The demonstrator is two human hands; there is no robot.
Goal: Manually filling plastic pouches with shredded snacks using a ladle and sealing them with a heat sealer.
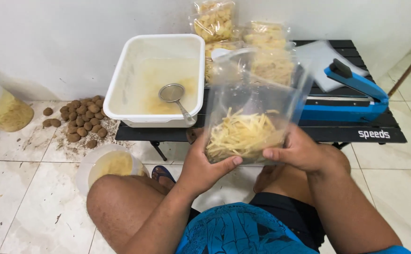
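Note:
My left hand (204,165) and my right hand (298,151) hold a clear plastic bag (255,101) from below, one on each side. The bag stands upright with its mouth open, and pale yellow cut strips (243,136) fill its lower part. It hangs in front of a low black slatted table (337,131). Behind it on the table lie sealed bags of the same strips (215,21).
A white tub (121,82) with yellowish liquid and a small metal strainer (172,94) sits on the table's left. A blue heat sealer (351,96) stands at the right. On the tiled floor are a pile of brown round tubers (83,117), a round bowl (111,164) and a container (5,110).

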